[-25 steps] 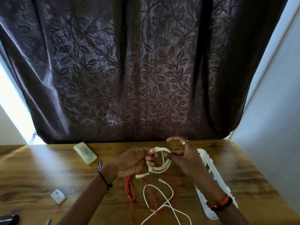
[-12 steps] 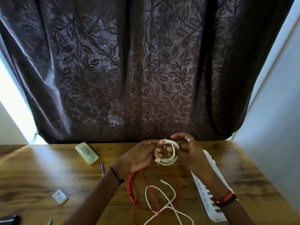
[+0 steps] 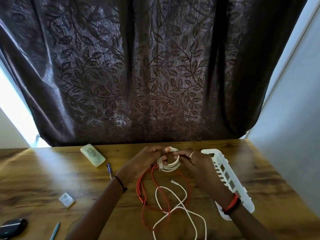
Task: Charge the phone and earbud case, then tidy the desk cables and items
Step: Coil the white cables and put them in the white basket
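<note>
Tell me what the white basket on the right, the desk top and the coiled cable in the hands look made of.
White basket: probably moulded plastic, matt; uniform white with cut slots.
Desk: wood or wood-look laminate, slight sheen; brown grain showing window glare.
Coiled white cable: smooth, flexible plastic or rubbery jacket, judging by its tight even loops.

Wooden desk [image 3: 52, 174] — glossy grain
</note>
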Available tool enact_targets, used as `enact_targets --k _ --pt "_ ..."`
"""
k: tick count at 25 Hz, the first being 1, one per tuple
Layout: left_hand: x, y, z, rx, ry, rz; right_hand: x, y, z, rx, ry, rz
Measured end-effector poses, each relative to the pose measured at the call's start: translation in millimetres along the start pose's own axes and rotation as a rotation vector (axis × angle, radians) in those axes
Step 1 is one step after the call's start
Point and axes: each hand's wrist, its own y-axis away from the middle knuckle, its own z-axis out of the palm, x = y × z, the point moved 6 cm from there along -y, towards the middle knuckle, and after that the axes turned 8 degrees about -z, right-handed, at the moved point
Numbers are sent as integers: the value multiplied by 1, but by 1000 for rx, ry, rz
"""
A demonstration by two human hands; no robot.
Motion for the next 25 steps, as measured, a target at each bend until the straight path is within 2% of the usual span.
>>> enact_targets --k 2,5,6,9,13,17,19,22,25 --pt "8 2 0 6 -60 24 10 4 0 73 -295 240" --pt "17 4 1 8 -198 5 15 11 19 143 -986 497" --pt "19 5 1 8 -235 -2 14 13 23 160 -1142 541" --pt "25 12 4 0 -268 5 10 16 23 193 -1287 567" --pt "23 27 8 -57 -233 -16 8 22 21 147 -1287 613" --pt "6 38 4 -11 -142 -84 8 35 21 -65 -1360 687" --pt "-4 42 3 5 -98 -110 8 41 23 -158 -1308 664" --pt "-17 46 6 -18 23 -151 14 46 20 -181 -971 602" --pt "-23 51 10 -5 163 -147 20 47 10 -192 -422 508"
